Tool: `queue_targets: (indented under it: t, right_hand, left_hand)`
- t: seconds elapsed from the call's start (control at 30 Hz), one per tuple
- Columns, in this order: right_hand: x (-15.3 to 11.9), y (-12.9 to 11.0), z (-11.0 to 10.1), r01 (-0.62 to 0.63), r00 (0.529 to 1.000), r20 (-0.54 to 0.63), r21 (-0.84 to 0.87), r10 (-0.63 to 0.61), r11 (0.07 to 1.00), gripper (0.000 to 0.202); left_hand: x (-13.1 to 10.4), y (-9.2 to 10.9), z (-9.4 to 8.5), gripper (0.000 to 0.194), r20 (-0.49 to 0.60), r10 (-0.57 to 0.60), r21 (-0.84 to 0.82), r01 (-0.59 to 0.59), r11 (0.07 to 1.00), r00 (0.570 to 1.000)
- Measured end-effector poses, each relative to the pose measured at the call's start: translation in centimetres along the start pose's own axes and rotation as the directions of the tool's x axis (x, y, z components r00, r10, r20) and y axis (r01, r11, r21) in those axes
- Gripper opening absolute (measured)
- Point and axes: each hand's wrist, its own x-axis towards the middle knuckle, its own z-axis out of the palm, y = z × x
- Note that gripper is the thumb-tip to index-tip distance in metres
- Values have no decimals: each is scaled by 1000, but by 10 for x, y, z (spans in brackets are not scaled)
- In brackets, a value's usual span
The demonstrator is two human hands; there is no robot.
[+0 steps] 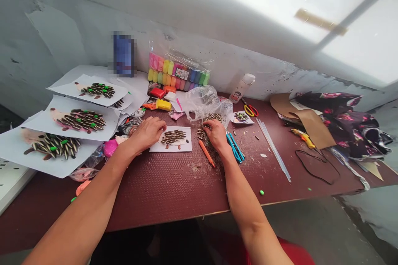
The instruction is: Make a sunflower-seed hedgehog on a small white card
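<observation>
A white card (157, 148) lies flat on the table, bearing a hedgehog shape whose back is made of striped sunflower seeds (174, 136). At the card's upper left edge is my left hand (149, 131), its fingers bent and drawn together; what they hold, if anything, is hidden. My right hand (217, 133) reaches over a pile of loose sunflower seeds (214, 117), thumb and fingers pinched, and I cannot make out anything between them. Just below that hand lie an orange pen-like tool (206, 153) and blue-handled cutters (235, 147).
Finished-looking seed hedgehog cards (77, 121) are stacked at left. Colored clay packs (178, 72) and a plastic bag (202, 99) stand behind. A white bottle (242, 87), scissors (251, 109), glue sticks (273, 149), a yellow glue gun (303, 138) and floral cloth (351, 128) lie rightward.
</observation>
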Motion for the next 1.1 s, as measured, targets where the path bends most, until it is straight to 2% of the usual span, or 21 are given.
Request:
queue_targets:
  t: [0.3, 0.37, 0.53, 0.7, 0.93, 1.1]
  right_hand:
    - [1, -2, -5, 41, 983, -184, 64, -29, 997, 19]
    - [0, -4, -3, 70, 985, -161, 52, -61, 996, 18]
    - [-4, -11, 0, 81, 997, -14, -14, -81, 997, 22]
    - [-1, -8, -5, 72, 996, -46, 22, -71, 997, 41]
    - [-3, -8, -16, -32, 996, -85, -82, 25, 996, 23]
    - [-5, -14, -13, -4, 999, -50, -120, -2, 993, 18]
  left_hand:
    - [1, -2, 2, 26, -1, 9, 12, -9, 1000, 1000]
    - [1, -2, 1, 26, 7, 5, 12, -5, 1000, 1000]
    - [2, -1, 0, 27, 20, -15, 3, 15, 1000, 1000]
    - [2, -2, 1, 26, 21, -11, 6, 11, 1000, 1000]
    - [3, -3, 2, 26, 24, -14, 5, 14, 1000, 1000]
    - [2, -3, 3, 26, 3, -6, -14, 6, 1000, 1000]
